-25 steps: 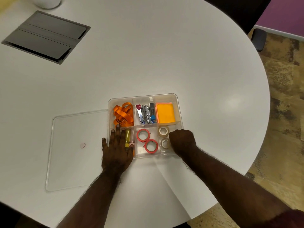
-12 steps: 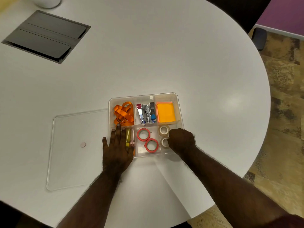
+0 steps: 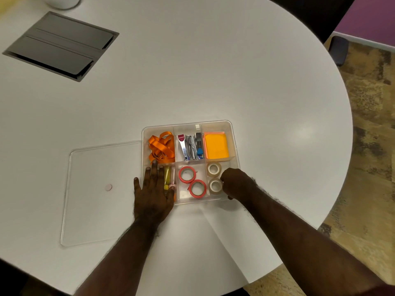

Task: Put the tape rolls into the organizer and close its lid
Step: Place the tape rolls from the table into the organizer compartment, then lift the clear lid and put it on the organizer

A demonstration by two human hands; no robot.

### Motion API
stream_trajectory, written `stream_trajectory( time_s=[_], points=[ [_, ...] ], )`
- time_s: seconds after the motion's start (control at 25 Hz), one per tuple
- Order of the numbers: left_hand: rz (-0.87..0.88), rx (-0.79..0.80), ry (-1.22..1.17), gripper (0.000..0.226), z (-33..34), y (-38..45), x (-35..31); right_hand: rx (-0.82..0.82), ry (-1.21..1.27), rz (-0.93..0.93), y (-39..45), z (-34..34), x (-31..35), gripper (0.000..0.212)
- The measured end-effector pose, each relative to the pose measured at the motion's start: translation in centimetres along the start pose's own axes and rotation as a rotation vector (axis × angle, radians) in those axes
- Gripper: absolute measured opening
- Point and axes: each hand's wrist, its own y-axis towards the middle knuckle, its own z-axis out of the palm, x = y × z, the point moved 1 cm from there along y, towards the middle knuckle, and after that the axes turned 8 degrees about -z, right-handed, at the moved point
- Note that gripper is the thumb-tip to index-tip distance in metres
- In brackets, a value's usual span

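Observation:
A clear six-compartment organizer (image 3: pixel 188 124) lies open on the white table. Two red tape rolls (image 3: pixel 187 174) (image 3: pixel 197 188) lie flat in its near middle compartment. Two beige tape rolls (image 3: pixel 213 168) (image 3: pixel 215 185) lie in the near right one. My left hand (image 3: pixel 152 195) rests flat with fingers spread on the organizer's near left corner, partly covering some markers. My right hand (image 3: pixel 237 183) is curled at the near right corner, its knuckles against the nearer beige roll; its fingertips are hidden. The clear lid (image 3: pixel 96 210) lies flat to the left of the organizer.
Orange ribbon (image 3: pixel 161 147), metal clippers (image 3: pixel 190 147) and orange sticky notes (image 3: pixel 216 146) fill the far compartments. A grey cable hatch (image 3: pixel 62 44) is set into the table at far left. The table edge curves round to the right, with carpet beyond it.
My right hand has edged slightly left against the nearer beige roll. My left hand and the lid have stayed put.

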Motion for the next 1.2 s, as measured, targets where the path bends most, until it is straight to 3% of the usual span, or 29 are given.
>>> stream_trajectory(
  time_s=[0.44,0.56,0.76,0.96,1.2],
  points=[
    [0.010,0.009,0.005,0.072,0.0,0.0,0.0,-0.016,-0.065,-0.013,-0.3,0.2,-0.3,0.017],
    [0.025,0.008,0.007,0.071,0.0,-0.1,0.1,-0.043,-0.059,0.001,-0.5,-0.1,-0.6,0.025],
    [0.023,0.027,0.006,0.073,-0.2,0.1,0.5,-0.252,0.031,0.039,-1.3,-1.5,-1.1,0.031],
    [0.033,-0.013,0.017,0.067,-1.8,-0.6,2.3,-0.515,-0.005,-0.179,-2.4,-2.7,3.1,0.035],
    [-0.170,-0.095,-0.026,0.071,-4.9,-1.9,10.5,-0.489,-0.081,-0.433,-1.7,0.4,13.4,0.041]
  ],
)
